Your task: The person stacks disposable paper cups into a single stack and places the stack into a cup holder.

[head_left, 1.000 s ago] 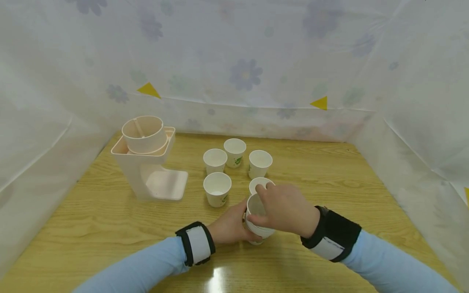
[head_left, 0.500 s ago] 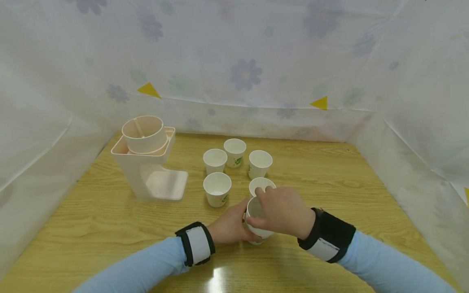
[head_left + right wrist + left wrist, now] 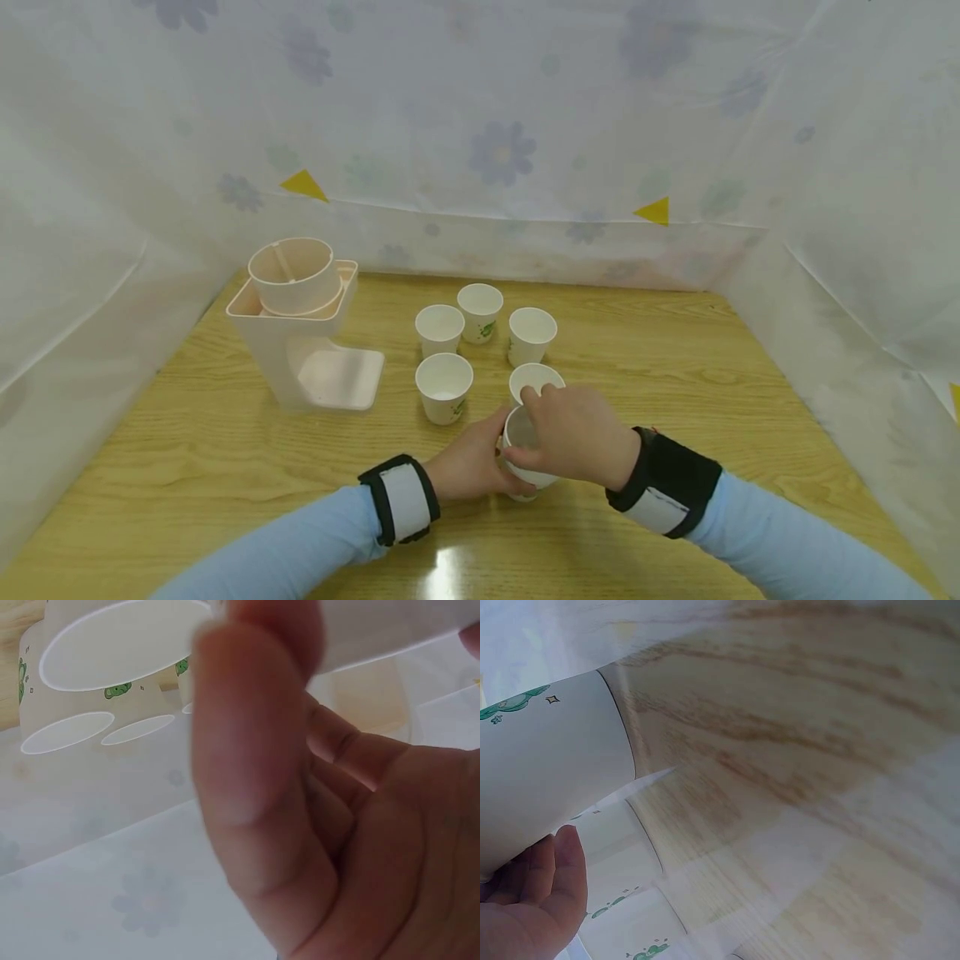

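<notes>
Right fingers: We see the right hand (image 3: 577, 435) reach over from above, thumb and fingertips bent to pinch a white cup (image 3: 523, 431) at its rim.
Left fingers: We find the left hand (image 3: 472, 461) curled around the same cup's side, thumb toward us.
Held cup: Mouth up between the two hands, right of center; whether others nest inside, we cannot tell.
Just behind it: We count one cup (image 3: 536, 380) near the held one, partly masked by the right fingers.
Farther back: We see four more cups (image 3: 445, 390), upright, with green prints on some.
Wrists: Black straps (image 3: 399, 498) over pale blue sleeves (image 3: 300, 542).
Left of the cups: A pale pink stand (image 3: 262, 354) carries a round drum (image 3: 294, 292) on top, its flat foot facing the cups.
Setting: We look across a wood-grain table (image 3: 225, 475) to a flowered sheet (image 3: 420, 100) marked with yellow triangles (image 3: 305, 184).
</notes>
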`<state>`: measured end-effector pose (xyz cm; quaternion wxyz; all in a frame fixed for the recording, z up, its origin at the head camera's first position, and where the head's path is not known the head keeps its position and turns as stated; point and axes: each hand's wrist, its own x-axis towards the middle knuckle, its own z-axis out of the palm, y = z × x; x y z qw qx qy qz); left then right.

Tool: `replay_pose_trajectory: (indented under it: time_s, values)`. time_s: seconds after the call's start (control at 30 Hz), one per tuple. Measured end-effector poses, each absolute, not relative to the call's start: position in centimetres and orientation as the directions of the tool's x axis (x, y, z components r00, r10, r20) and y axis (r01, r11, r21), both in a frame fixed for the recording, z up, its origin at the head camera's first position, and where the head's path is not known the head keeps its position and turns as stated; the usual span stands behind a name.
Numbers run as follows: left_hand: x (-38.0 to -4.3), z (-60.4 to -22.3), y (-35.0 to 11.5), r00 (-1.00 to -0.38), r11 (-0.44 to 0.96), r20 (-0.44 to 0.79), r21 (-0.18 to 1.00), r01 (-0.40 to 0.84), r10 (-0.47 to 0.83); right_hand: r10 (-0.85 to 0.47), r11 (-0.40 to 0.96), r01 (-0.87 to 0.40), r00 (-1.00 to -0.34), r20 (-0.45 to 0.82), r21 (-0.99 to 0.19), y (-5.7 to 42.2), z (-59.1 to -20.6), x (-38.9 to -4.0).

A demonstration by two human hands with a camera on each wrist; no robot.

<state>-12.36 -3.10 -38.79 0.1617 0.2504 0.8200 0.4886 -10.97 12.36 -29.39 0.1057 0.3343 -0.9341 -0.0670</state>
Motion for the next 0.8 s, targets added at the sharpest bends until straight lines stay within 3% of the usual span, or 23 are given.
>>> replay_pose_trajectory:
  time_s: [0.2, 0.47, 0.67, 0.8]
  values:
    - [-12.3, -38.8, -3.0, -0.823, 0.395, -0.019, 0.884, 0.252, 0.568, -0.619, 0.784, -0.601, -0.777, 0.116, 0.157, 12.6, -29.6, -11.0]
    - [-12.3, -38.9, -3.0, -0.820, 0.396, -0.001, 0.876, 0.275, 0.573, -0.478, 0.859, -0.465, -0.878, -0.012, -0.213, 16.4, -29.7, -11.4]
    - [-12.3, -38.9, -2.9, -0.827, 0.399, 0.014, 0.871, 0.286, 0.562, -0.517, 0.815, -0.456, -0.851, -0.093, -0.358, 20.5, -32.6, -11.3]
    - [-12.2, -38.7, -2.9, -0.830, 0.388, 0.010, 0.881, 0.271, 0.558, -0.584, 0.719, -0.458, -0.806, -0.098, -0.523, 21.0, -35.6, -11.3]
